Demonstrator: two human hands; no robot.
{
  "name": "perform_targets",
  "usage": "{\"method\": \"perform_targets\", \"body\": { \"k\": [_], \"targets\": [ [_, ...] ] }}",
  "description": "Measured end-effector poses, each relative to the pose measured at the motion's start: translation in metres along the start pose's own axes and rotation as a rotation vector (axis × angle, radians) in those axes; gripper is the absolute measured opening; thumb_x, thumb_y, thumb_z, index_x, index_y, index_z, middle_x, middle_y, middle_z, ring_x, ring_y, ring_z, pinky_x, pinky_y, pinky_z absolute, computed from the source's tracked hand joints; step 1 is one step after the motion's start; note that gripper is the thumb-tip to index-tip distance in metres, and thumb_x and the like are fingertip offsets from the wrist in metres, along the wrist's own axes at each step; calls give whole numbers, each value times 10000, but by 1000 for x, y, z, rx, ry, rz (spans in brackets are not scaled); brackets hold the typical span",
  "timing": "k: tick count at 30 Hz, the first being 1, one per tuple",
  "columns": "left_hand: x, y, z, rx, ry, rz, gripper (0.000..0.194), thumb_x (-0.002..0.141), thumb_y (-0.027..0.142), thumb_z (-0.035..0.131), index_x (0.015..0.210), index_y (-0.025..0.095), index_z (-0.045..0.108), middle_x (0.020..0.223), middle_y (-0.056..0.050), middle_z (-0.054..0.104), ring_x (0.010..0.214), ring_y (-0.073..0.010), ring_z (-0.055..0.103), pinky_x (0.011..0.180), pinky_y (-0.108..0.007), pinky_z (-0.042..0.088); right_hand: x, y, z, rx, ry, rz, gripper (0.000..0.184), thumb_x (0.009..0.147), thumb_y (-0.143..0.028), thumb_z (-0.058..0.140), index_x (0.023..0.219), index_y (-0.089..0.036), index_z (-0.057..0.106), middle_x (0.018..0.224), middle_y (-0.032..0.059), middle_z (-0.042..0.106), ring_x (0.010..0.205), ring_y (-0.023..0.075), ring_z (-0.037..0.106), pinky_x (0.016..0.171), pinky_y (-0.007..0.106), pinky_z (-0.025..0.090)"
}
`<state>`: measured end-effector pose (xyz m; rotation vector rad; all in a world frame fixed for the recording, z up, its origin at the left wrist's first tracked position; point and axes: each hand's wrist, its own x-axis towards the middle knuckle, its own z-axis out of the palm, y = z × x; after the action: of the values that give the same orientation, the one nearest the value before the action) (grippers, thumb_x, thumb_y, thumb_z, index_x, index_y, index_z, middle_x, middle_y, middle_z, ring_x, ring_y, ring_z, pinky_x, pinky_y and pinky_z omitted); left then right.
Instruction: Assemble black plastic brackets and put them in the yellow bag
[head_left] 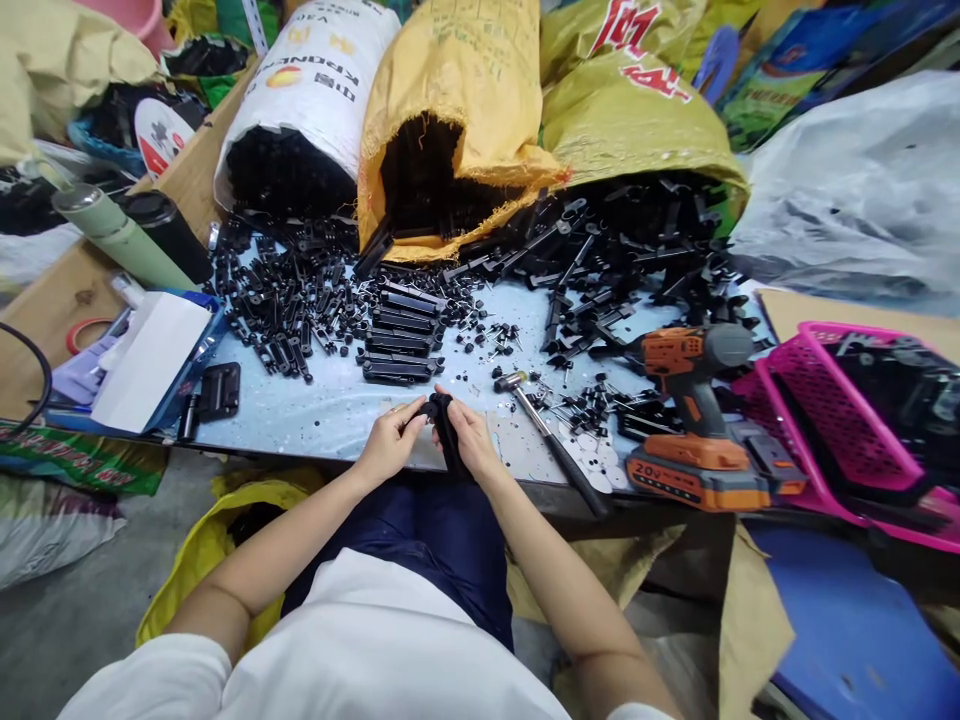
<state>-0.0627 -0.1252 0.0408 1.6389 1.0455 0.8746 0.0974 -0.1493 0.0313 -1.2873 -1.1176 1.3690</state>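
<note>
A long black plastic part (448, 440) is gripped in my right hand (471, 436) at the table's front edge. My left hand (394, 435) pinches a small black piece at the part's upper end; its exact shape is too small to tell. Just beyond my hands lies a stacked row of similar black parts (401, 335). To the right, a hammer (540, 430) rests with its handle toward me. Small pins and black caps (487, 335) are scattered between the row and the hammer.
An orange cordless drill (690, 400) stands at the right, beside a pink basket (832, 410). A white sack (315, 90), an orange sack (465, 80) and a yellow-green sack (637, 120) spill black parts along the back. At the left are a blue tray (202, 340) and a green bottle (120, 235).
</note>
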Motion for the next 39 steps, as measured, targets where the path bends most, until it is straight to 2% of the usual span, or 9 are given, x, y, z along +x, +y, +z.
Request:
{"method": "perform_targets", "body": {
  "k": [4,10,14,18,24,29,32,36,39],
  "targets": [
    [-1,9,-9,254,-56,209,360,906,283,441,1215,156,578,984,-102,636,949,-204,585,863,-354,474,-1,-1,-13,-149,-139,-117,589,849,-483,502,1356,-190,442,769,3,574,537,68,489,498,218,466],
    [-3,19,-14,426,-140,240,360,919,261,420,1249,189,545,968,-74,617,897,-180,599,828,-326,497,-3,-15,-32,-457,-206,-287,495,887,-403,488,1337,-199,467,932,44,631,541,61,543,575,229,507],
    [-1,19,-14,435,-155,251,359,922,273,419,1248,191,545,940,-62,607,868,-165,601,809,-307,506,-4,-24,-36,-621,-194,-404,466,890,-382,494,1323,-208,484,1065,79,644,779,132,637,731,265,522],
    [0,16,-7,400,-107,300,336,922,272,425,1213,183,570,942,-68,611,865,-164,606,800,-306,511,-2,-25,-35,-736,-206,-533,529,856,-395,554,1343,-212,458,1015,78,668,888,177,635,801,307,510],
    [-3,18,20,253,282,378,354,950,249,360,1253,174,526,990,-106,601,900,-162,588,802,-316,513,-8,-13,-7,-497,113,-519,486,912,-390,445,1369,-226,422,1008,85,639,609,112,593,626,277,531],
    [5,13,11,265,139,462,328,939,253,395,1219,185,553,969,-94,612,882,-154,594,779,-289,512,-10,3,6,-380,160,-484,469,902,-368,469,1357,-257,438,948,50,619,491,70,521,556,263,515],
    [6,4,9,267,138,399,331,944,263,377,1210,177,554,1002,-101,610,915,-161,594,811,-303,503,-6,7,7,-410,113,-434,482,916,-393,432,1378,-256,407,944,45,628,518,76,535,572,259,517],
    [-5,-9,13,387,217,133,364,944,247,330,1247,158,511,1099,-133,582,1025,-208,564,883,-376,472,22,2,-22,-704,-46,-351,453,928,-422,393,1348,-263,448,1020,52,648,749,135,610,725,296,516],
    [-9,-13,11,666,67,79,448,877,187,430,1324,191,435,1286,-161,471,1147,-277,487,951,-484,397,66,-11,-81,-1002,204,-267,448,903,-419,456,1271,-175,532,971,89,660,841,166,592,774,311,483]
  ]
}}
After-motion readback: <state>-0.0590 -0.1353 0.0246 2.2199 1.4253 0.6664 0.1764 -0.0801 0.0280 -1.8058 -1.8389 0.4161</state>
